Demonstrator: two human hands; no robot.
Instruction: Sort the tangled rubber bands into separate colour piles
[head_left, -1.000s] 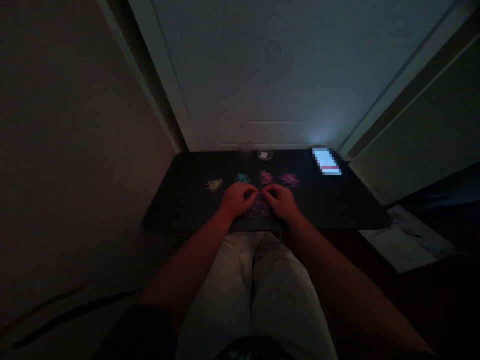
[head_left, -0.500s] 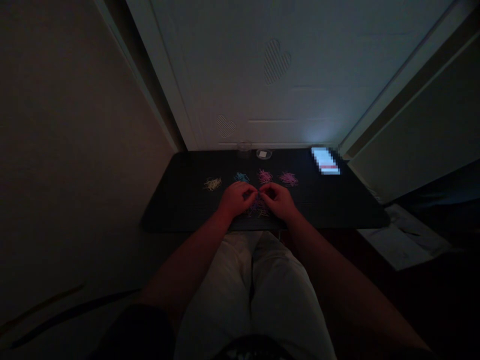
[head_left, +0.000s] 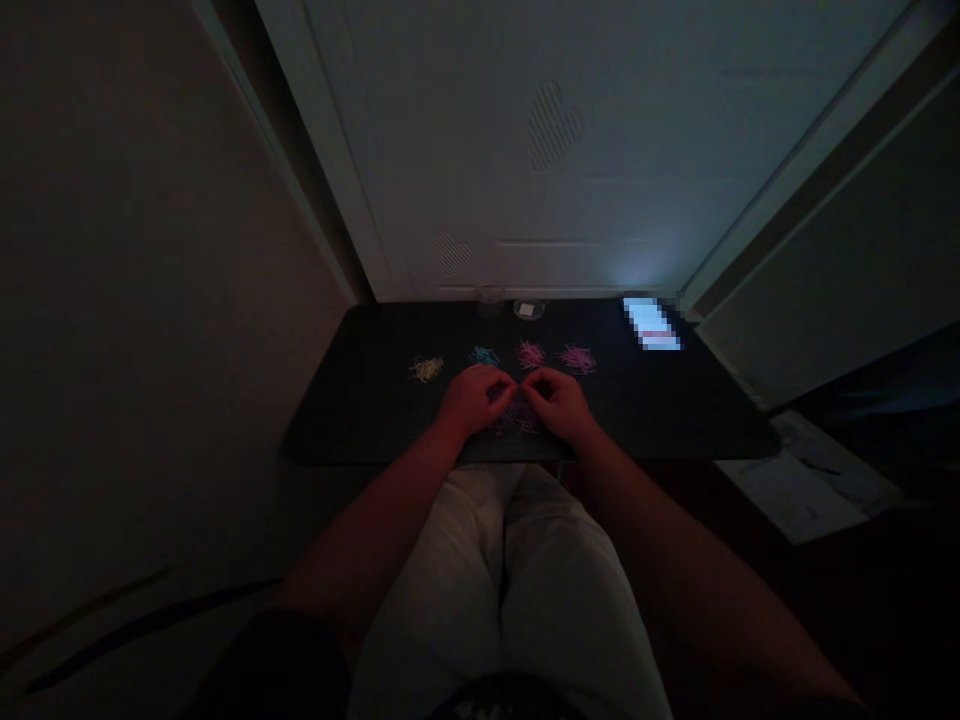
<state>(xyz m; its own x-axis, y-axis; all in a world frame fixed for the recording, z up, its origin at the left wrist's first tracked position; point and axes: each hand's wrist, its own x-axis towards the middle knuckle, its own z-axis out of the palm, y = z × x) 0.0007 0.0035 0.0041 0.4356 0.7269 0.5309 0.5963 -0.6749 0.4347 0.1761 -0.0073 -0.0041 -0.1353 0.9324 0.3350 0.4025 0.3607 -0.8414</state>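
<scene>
My left hand [head_left: 477,396] and my right hand [head_left: 556,400] are over the middle of the dark table, fingertips almost meeting. Each has thumb and forefinger pinched together; whatever may be between them is too small and dim to make out. Just below the fingertips lies a mixed, mostly purple pile of thin short strands [head_left: 516,420], partly covered by the hands. Beyond them, in a row, are a pale yellow pile of strands [head_left: 427,369], a blue pile [head_left: 484,356], a pink pile [head_left: 531,354] and a pinkish-purple pile [head_left: 577,359].
At the table's [head_left: 360,400] back edge stand a clear round container [head_left: 490,300] and a clear round lid [head_left: 529,310] with a white label. A lit phone [head_left: 651,323] lies at the back right. A white door [head_left: 480,150] rises right behind the table. The room is dim.
My fingertips have drawn very slightly apart. The piles, container, lid and phone stay where they were.
</scene>
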